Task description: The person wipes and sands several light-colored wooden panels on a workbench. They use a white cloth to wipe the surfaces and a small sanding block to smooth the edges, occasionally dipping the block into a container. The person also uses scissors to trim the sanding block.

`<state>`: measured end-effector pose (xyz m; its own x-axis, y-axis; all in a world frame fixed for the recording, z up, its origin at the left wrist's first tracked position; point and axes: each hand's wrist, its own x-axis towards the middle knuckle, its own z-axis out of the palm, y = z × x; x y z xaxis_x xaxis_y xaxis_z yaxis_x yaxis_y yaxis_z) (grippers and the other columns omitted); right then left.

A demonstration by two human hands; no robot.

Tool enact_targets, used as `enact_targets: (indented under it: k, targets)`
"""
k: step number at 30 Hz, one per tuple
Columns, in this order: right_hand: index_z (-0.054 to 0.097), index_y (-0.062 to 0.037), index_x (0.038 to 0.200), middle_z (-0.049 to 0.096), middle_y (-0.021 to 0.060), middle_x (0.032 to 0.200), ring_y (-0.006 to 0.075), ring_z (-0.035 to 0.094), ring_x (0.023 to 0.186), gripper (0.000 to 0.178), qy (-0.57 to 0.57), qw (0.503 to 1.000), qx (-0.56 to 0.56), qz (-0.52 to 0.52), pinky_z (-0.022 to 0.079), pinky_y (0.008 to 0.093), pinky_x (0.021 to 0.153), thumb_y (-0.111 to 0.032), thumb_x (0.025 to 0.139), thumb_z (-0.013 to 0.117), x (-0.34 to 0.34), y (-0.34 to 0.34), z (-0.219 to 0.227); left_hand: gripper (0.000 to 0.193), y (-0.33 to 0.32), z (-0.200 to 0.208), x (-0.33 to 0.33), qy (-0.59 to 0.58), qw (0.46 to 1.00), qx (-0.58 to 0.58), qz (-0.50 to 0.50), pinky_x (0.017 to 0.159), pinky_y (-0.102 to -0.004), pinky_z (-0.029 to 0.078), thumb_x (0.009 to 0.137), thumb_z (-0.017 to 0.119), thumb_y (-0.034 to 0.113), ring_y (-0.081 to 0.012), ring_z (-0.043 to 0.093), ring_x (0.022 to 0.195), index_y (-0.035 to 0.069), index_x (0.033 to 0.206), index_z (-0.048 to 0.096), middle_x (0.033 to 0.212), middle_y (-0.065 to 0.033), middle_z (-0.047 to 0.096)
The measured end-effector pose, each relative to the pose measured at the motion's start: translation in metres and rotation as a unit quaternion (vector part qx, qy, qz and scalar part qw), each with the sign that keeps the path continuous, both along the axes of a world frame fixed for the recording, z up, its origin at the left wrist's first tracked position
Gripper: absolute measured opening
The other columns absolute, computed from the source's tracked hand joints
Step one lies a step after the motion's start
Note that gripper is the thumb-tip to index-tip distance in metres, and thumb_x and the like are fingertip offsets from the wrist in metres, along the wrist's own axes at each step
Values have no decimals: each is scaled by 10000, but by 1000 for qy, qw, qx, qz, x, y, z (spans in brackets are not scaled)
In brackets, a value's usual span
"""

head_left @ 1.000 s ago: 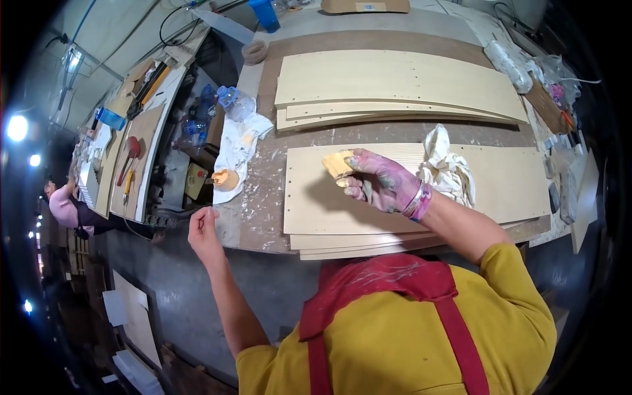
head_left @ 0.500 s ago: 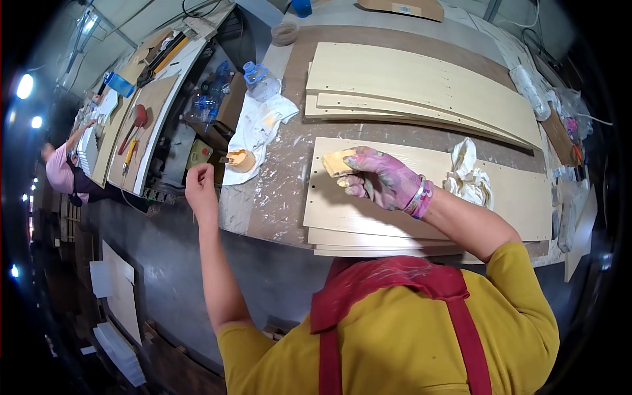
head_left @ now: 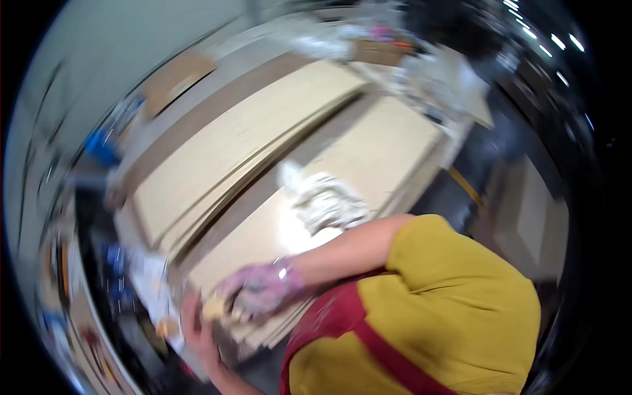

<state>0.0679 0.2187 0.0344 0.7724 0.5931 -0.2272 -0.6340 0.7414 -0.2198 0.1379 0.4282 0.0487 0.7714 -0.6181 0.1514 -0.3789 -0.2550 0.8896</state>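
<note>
The view is smeared by motion. My right hand (head_left: 260,289), in a stained purple glove, is closed on a small yellow block (head_left: 214,308) above the near end of the closer stack of pale boards (head_left: 388,151). Bare and blurred, my left hand (head_left: 201,336) is raised just left of the block; whether it touches it, I cannot tell. A crumpled white cloth (head_left: 329,201) lies on the closer stack, beyond my right forearm. Left of my left hand is a small tub of orange-tan paste (head_left: 168,328) on a paint-marked white rag (head_left: 148,273).
A second stack of pale boards (head_left: 250,145) lies farther back on the table. A cardboard piece (head_left: 176,82) and a blue container (head_left: 102,145) are near the far left edge. Plastic wrapping (head_left: 428,82) is heaped at the table's right end. A side bench with tools stands at lower left.
The whole view has swung to the right and blurred. My left hand has come close to my right hand, which still holds the yellow block.
</note>
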Motion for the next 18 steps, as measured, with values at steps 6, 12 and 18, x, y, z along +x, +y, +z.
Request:
enact_targets:
  k: [6,12,18]
  targets:
    - [536,-61,960,594,76,746,189,592,570,181,19,999,42,3,525,322,571,-237,937,496,-39,-35,-10,247,-63,22,-26,-14,988,-5,-153,965,-381,404,891,601,117,-273,546,1085,-13,1100,625,1136,-136,610]
    - [521,-46,1134,595,80,880,160,604,749,411,-83,990,-89,-71,516,293,621,-387,905,532,-119,-114,11,172,-152,44,-82,110,990,92,-5,890,-355,449,899,556,63,-256,575,995,-26,1026,630,1062,-133,636]
    - [565,-36,1178,552,26,849,99,528,729,502,-171,800,-514,-258,469,245,628,-407,842,601,-251,-325,20,136,-258,45,-130,132,989,-57,40,758,-320,477,917,464,40,-200,546,855,-31,898,578,908,-107,596]
